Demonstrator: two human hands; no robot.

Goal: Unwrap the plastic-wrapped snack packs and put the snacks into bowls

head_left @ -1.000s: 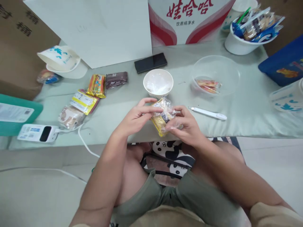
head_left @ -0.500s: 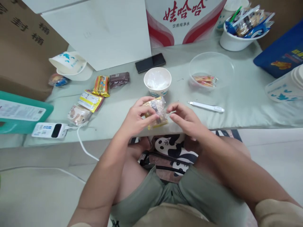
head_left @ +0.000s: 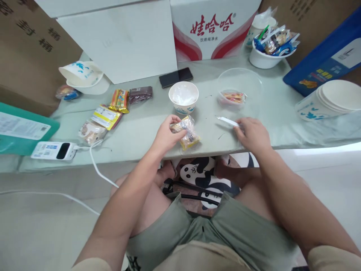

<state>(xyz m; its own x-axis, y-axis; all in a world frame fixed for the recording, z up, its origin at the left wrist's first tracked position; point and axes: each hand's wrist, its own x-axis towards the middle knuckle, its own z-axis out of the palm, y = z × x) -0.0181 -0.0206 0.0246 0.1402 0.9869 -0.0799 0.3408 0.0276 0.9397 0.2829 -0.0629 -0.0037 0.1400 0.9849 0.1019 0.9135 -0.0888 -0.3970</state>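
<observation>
My left hand grips a snack packet in clear wrap with yellow edges, close to the table's front edge. To the right, my right hand has its fingers closed over the handle of a white utility knife. The knife lies at table level with its tip pointing left. Just behind the packet stands a paper bowl with a clear plastic lining or wrap inside. Past the knife is a clear round plastic tub holding small red and yellow packets.
At left lie several wrapped snacks, a white power bank with a cable, and a green container. A phone rests before white boxes. Stacked paper cups and a white bowl of packets stand right.
My right hand has moved right, away from the packet, and closed on the utility knife. My left hand keeps the packet in nearly the same place. The view has shifted slightly.
</observation>
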